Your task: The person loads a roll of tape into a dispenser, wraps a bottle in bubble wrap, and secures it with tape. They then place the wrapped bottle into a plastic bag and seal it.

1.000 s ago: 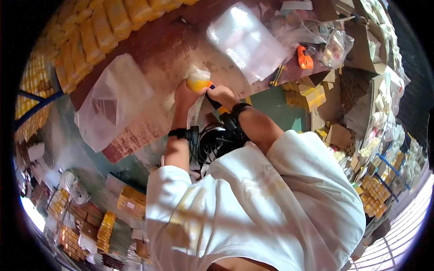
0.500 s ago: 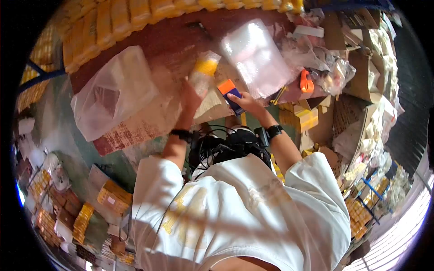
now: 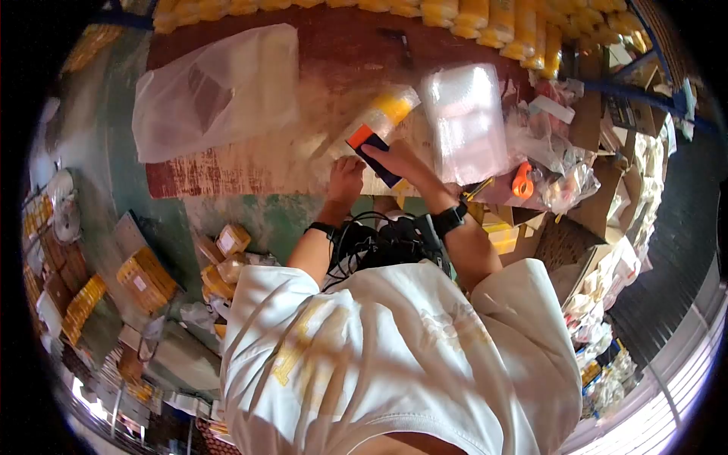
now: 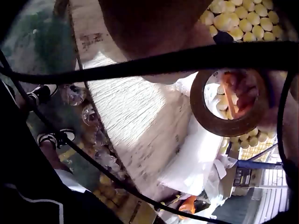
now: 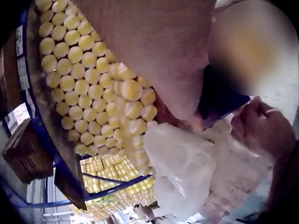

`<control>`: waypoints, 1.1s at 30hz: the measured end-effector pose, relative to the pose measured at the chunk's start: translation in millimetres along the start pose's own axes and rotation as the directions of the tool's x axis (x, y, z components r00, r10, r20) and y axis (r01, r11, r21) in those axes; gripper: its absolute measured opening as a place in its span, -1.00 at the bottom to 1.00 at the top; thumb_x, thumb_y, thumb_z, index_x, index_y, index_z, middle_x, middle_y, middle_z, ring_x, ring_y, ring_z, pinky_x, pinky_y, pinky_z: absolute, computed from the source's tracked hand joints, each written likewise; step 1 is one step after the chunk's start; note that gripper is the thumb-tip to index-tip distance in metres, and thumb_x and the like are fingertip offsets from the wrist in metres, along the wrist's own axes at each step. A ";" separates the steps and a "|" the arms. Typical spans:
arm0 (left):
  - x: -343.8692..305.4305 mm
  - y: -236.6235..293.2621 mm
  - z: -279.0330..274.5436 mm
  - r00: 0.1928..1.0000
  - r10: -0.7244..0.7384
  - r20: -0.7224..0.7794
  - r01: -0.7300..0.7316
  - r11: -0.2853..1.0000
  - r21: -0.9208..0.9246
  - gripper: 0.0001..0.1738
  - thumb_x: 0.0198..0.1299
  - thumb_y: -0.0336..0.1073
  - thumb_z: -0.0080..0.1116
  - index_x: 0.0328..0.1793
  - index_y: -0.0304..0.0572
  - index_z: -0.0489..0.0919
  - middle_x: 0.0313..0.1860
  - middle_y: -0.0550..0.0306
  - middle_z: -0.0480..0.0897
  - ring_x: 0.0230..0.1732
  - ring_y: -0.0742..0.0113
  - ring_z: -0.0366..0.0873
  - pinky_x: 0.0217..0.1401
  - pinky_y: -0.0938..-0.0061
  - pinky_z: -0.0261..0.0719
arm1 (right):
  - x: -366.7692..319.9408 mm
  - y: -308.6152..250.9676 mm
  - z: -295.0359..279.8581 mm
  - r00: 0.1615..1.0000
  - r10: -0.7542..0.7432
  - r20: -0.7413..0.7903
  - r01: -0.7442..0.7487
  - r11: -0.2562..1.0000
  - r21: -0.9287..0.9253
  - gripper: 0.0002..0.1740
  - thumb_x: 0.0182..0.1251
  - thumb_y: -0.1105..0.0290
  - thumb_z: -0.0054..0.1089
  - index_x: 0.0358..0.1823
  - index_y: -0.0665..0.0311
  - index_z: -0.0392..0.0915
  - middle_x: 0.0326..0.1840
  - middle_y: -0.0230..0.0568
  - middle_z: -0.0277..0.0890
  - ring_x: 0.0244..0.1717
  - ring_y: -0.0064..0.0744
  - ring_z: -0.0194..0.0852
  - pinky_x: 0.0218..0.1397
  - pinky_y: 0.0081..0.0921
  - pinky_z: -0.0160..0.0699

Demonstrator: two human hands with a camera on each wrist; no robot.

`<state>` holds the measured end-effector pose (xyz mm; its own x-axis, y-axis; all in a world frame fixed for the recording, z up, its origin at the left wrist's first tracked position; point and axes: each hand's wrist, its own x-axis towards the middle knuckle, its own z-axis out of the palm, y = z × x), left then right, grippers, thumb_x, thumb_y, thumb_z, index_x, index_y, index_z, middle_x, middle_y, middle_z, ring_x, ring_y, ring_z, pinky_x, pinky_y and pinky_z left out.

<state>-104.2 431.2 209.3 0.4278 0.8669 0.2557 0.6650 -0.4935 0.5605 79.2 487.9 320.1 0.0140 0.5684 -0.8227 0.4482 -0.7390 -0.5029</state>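
Observation:
My right hand point(image 3: 398, 161) grips a dark blue and orange tape dispenser point(image 3: 377, 155) over the table's near edge. In the left wrist view its tape roll point(image 4: 198, 109) faces the camera. My left hand point(image 3: 346, 182) is just left of the dispenser, low at the edge. The right wrist view shows the left hand point(image 5: 266, 130) with bent fingers beside the blue dispenser point(image 5: 219, 98); whether they pinch anything is unclear. Beyond the hands lies a clear plastic-wrapped bundle with a yellow part point(image 3: 394, 106), tilted up to the right.
A translucent bag point(image 3: 220, 91) lies on the left of the red-brown table point(image 3: 334, 53). Stacked clear bags point(image 3: 466, 121), an orange tool point(image 3: 522, 180) and crumpled plastic point(image 3: 557, 155) are on the right. Yellow packs point(image 3: 500, 23) line the far edge.
The wrapped bundle has left the left hand and lies on the table. The left hand has lowered toward the near edge. The dispenser has swung round, its orange end now pointing up-left.

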 end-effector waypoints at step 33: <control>28.6 -14.0 -11.9 0.792 -0.594 0.141 0.583 0.804 0.117 0.28 -0.23 0.12 0.71 0.57 -0.27 0.24 0.36 -0.33 0.50 0.40 -0.25 0.45 0.36 0.00 0.51 | 30.3 23.4 28.4 0.994 0.003 -0.111 -0.031 0.967 -0.251 -0.03 0.05 -0.55 0.27 -0.41 0.47 0.74 -0.45 0.06 0.72 -0.38 -0.07 0.78 -0.27 -0.17 0.69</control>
<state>-108.6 463.7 218.0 0.0296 0.9699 -0.2417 0.8559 0.1004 0.5073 64.7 477.6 275.8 0.1149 0.6027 -0.7896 0.6576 -0.6420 -0.3943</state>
